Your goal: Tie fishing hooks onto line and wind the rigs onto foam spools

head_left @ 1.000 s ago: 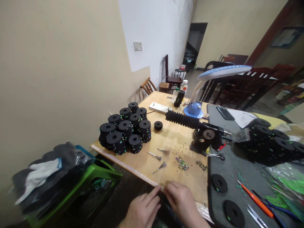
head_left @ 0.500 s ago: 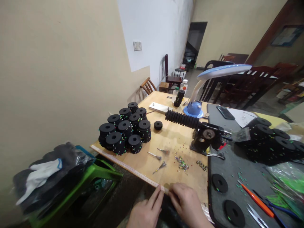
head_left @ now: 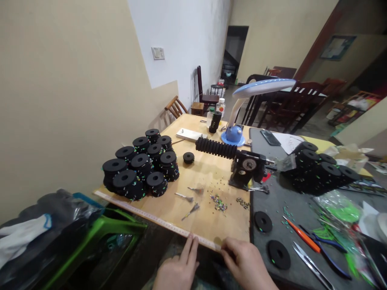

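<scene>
A pale strip with ruler-like markings runs along the table's near edge. Two outstretched fingers of my left hand rest on it. My right hand is at the same edge, further right, its fingers curled together; what they hold, if anything, is hidden. Beyond the hands, several thin pieces with grey bristly ends lie on the wood beside a small pile of coloured bits. A black hand-cranked device with a dial carries a row of black discs on its shaft.
Stacks of black foam rings studded with coloured bits stand at left, with more at right. On the grey mat lie loose rings, an orange-handled tool, scissors and pliers. A blue lamp stands behind.
The view has swung right, so the table's things appear further left. My right hand sits a little further along the edge from my left, widening the gap between them.
</scene>
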